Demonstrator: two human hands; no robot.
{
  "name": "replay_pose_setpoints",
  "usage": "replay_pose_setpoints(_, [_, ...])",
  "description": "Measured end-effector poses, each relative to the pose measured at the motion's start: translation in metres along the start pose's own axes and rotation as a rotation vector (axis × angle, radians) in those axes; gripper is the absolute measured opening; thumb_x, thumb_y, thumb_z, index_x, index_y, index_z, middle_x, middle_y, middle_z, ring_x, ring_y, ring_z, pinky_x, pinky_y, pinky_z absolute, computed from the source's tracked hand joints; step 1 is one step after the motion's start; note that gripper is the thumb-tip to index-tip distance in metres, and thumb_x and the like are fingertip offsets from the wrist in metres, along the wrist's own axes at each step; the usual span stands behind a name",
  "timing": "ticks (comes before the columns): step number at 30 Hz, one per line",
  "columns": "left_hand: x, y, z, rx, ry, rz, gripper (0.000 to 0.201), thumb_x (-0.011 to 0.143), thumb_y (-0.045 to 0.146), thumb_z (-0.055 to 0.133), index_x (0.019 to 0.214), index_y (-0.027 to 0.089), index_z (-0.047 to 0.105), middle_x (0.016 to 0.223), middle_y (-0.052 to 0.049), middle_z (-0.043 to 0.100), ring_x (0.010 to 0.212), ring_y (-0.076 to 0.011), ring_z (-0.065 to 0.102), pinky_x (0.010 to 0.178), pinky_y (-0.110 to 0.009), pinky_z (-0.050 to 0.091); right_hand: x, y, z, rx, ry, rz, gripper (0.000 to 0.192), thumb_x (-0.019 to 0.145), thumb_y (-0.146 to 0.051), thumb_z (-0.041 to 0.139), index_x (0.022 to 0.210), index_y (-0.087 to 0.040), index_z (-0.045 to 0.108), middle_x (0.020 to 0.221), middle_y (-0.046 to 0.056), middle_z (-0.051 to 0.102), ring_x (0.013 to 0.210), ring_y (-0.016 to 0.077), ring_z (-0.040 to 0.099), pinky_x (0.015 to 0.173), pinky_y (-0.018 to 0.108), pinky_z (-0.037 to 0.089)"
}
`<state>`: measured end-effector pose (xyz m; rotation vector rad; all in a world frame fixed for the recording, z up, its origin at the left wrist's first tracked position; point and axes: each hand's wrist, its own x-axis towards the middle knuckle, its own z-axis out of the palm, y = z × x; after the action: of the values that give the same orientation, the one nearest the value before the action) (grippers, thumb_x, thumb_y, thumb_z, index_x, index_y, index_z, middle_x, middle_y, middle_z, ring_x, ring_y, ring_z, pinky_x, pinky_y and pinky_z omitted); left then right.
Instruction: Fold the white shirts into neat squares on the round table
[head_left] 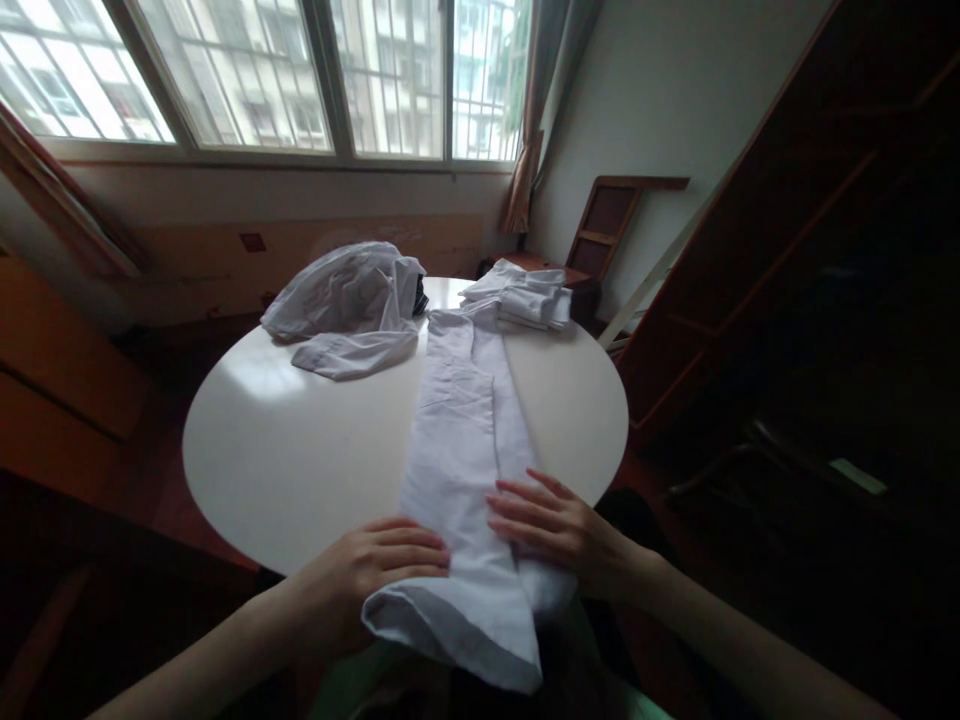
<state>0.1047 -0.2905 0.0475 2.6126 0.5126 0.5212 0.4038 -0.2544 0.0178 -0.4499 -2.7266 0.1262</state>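
Observation:
A white garment point(455, 440), folded lengthwise into a long strip, runs down the round table towards me. Its near end hangs over the table's front edge, where a loose open hem or cuff droops. My left hand point(375, 560) rests on the strip's left edge, fingers stretched out together and thumb hidden. Across the right side, my right hand point(551, 525) lies flat with its fingers slightly apart. Both palms face down on the cloth, and neither hand grips it.
The white round table point(300, 470) also bears a crumpled heap of white cloth point(345, 290) at back left. A stack of folded white clothes point(529, 295) sits at back right. Beyond it stands a wooden chair point(607, 225), with dark wooden furniture point(720, 270) on the right.

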Motion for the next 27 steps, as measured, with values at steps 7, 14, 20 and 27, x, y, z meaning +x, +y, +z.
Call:
replay_pose_setpoints(7, [0.052, -0.029, -0.035, -0.653, 0.224, -0.546, 0.048, 0.087, 0.054, 0.038, 0.091, 0.014, 0.064, 0.083, -0.007, 0.069, 0.075, -0.0184, 0.062, 0.068, -0.028, 0.049, 0.016, 0.024, -0.020, 0.770, 0.044, 0.387, 0.052, 0.086, -0.058, 0.034, 0.083, -0.018, 0.068, 0.086, 0.009, 0.070, 0.086, 0.0220, 0.064, 0.078, 0.035, 0.049])
replay_pose_setpoints(14, [0.092, -0.116, -0.041, -1.305, 0.396, -0.827, 0.060, 0.075, 0.066, 0.048, 0.085, 0.009, 0.066, 0.068, -0.006, 0.065, 0.064, -0.0161, 0.061, 0.064, -0.026, 0.047, 0.045, 0.074, -0.016, 1.140, 0.445, 1.108, 0.027, 0.067, -0.044, 0.061, 0.072, -0.017, 0.063, 0.069, 0.004, 0.065, 0.064, 0.0189, 0.058, 0.062, 0.032, 0.047])
replay_pose_setpoints(20, [0.077, -0.097, -0.033, -1.279, 0.386, -0.825, 0.049, 0.070, 0.055, 0.063, 0.090, 0.011, 0.067, 0.077, -0.006, 0.068, 0.069, -0.0150, 0.062, 0.065, -0.023, 0.046, 0.050, 0.081, -0.016, 1.210, 0.486, 1.079, 0.034, 0.059, -0.042, 0.071, 0.076, -0.013, 0.063, 0.065, 0.000, 0.062, 0.055, 0.0116, 0.051, 0.052, 0.024, 0.039])
replay_pose_setpoints(27, [0.088, -0.108, -0.014, -0.907, 0.621, -0.864, 0.038, 0.063, 0.039, 0.070, 0.086, 0.008, 0.066, 0.074, -0.006, 0.068, 0.068, -0.0185, 0.060, 0.065, -0.028, 0.045, 0.059, 0.095, -0.005, 1.191, 0.530, 1.010, 0.043, 0.061, -0.047, 0.070, 0.081, -0.011, 0.062, 0.068, 0.000, 0.062, 0.056, 0.0099, 0.049, 0.052, 0.022, 0.035])
